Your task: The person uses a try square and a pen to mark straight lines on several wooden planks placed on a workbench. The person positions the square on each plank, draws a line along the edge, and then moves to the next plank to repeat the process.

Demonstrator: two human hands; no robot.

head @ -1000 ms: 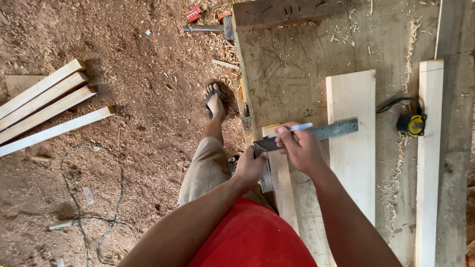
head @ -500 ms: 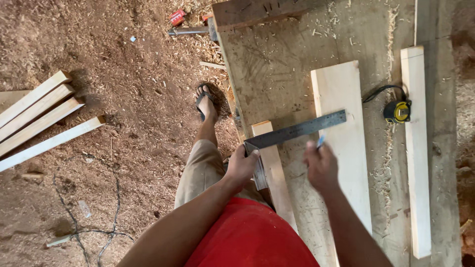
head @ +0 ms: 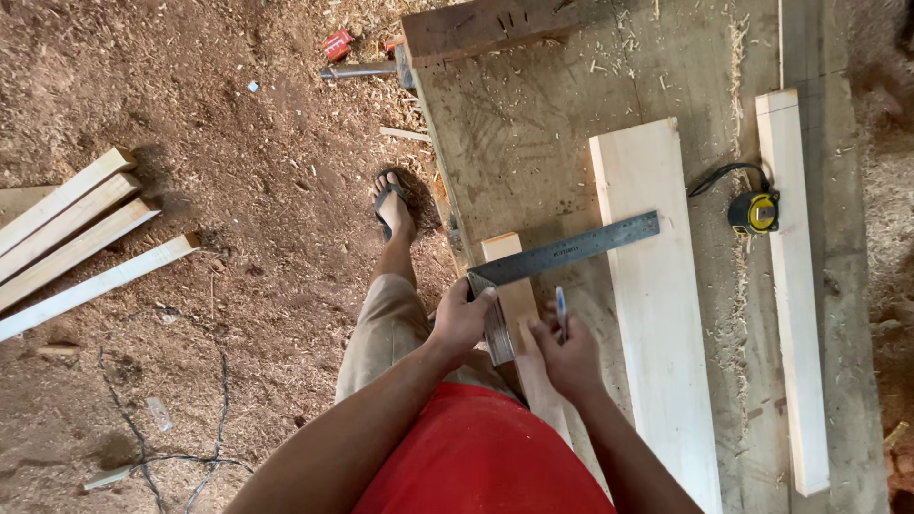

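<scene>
A person in a red shirt looks straight down at a sawdust-covered workbench (head: 533, 143). The left hand (head: 462, 319) is closed around the stock of a metal try square (head: 562, 254), pinning it at the near corner of the bench, against a narrow wood strip (head: 509, 276) that runs away from the body. The square's steel blade reaches out from that hand to the right and slightly away, so its long axis crosses both the narrow strip and a wide pale board (head: 652, 314) lying just right of the hands. The blade's far end rests on that board, about halfway across its width. The right hand (head: 566, 357) sits just below the blade, close to the left hand, fingers curled around a blue pen (head: 561, 312) that points up toward the blade's edge; the tip is near the blade, but whether it touches wood cannot be told. The right hand is the nearer of the 2 to the wide board. Farther right, past the board, a yellow tape measure (head: 755, 211) with a black strap lies on the bench, and beyond it a long thin batten (head: 790, 286) runs parallel to the board. No container is in view. To the left of the hands, the person's leg and sandalled foot (head: 392, 205) stand on a floor of reddish sawdust, with 4 pale wood lengths (head: 81, 243) stacked well off to the left.
</scene>
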